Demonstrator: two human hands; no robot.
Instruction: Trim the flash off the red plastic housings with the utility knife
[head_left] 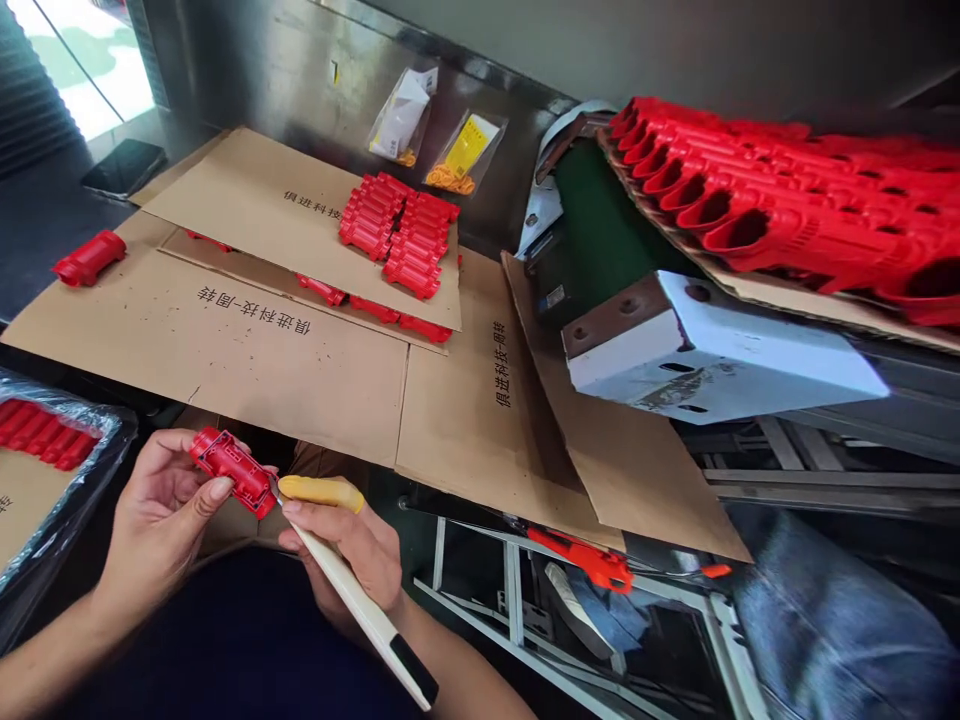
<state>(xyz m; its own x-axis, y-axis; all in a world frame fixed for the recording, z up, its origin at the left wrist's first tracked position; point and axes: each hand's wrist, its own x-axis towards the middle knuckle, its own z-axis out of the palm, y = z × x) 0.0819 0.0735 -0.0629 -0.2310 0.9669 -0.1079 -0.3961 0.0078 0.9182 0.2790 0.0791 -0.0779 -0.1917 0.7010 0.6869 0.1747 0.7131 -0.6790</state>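
My left hand [169, 505] is closed around a red plastic tubular part [234, 470], thumb on its near side, above my lap at the cardboard's front edge. My right hand [352, 545] grips a white-handled trimming knife [352, 595] like a pen. A yellow finger cot [322, 490] covers one of its fingers. The knife's small metal tip meets the right end of the red part; its exact contact is partly hidden by the fingers. The handle's black end points down and right.
Flat cardboard [300, 370] covers the bench, bearing stacked red parts [401, 235] and a single red part [90, 258]. Beyond lie a phone [124, 168] and small bags [465, 155]. A conveyor [615, 220] with rows of red housings [757, 200] stands right; a plastic-lined bin [82, 500] stands left.
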